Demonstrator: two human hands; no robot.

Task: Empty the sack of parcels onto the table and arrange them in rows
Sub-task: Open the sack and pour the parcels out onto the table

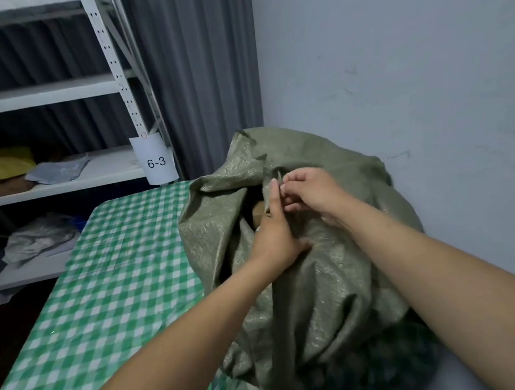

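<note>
Bare forearms are reaching over the green-and-white checked tablecloth (115, 273); left hand (274, 234) and right hand (310, 195) are pinching folds of the bulging, crinkled olive woven-plastic sack (323, 286).

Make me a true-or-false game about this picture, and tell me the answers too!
1. The sack sits on a table with a green and white checked cloth. True.
2. The sack is bright red. False: it is dull green.
3. The left hand and the right hand both pinch the sack's fabric near its opening. True.
4. Parcels are lined up in rows on the cloth. False: no parcels lie on the cloth that shows.
5. The label hanging on the shelf says 6-3. True.
</note>
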